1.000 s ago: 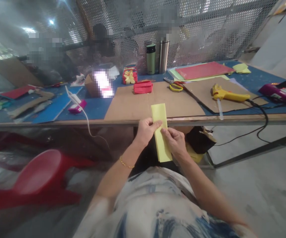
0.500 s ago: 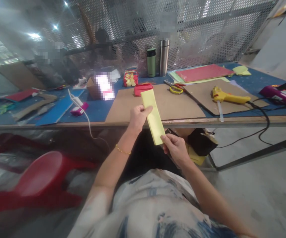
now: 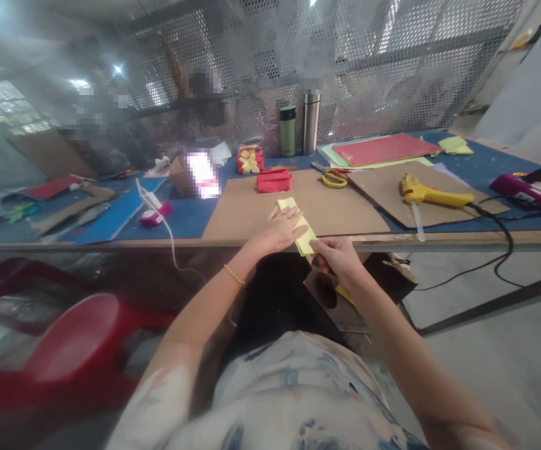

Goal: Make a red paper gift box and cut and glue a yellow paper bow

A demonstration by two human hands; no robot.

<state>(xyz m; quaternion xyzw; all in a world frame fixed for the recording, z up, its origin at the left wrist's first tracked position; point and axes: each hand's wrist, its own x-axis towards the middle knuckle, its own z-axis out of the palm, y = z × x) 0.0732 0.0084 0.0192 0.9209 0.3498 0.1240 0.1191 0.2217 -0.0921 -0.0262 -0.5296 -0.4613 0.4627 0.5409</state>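
Note:
A folded yellow paper strip [image 3: 307, 242] lies slanted at the front of the brown cardboard sheet [image 3: 233, 209], its near end reaching over the table edge. Across its upper part my left hand [image 3: 282, 230] rests flat, palm down, fingers stretched out and covering some of the paper. My right hand [image 3: 338, 255] pinches the near end between thumb and fingers. Just beyond the strip sits a small red folded piece [image 3: 273, 181] on the cardboard.
Scissors with yellow handles [image 3: 333, 179] lie behind to the right. A yellow glue gun [image 3: 434, 192] rests on another cardboard piece, its cable hanging over the edge. A green tumbler [image 3: 288, 132] and a steel flask [image 3: 311, 125] stand at the back. A red stool [image 3: 76, 337] is at left.
The yellow strip has gone from being held up in both hands to lying on the cardboard. My left hand has changed from a pinch to flat on it; my right still pinches.

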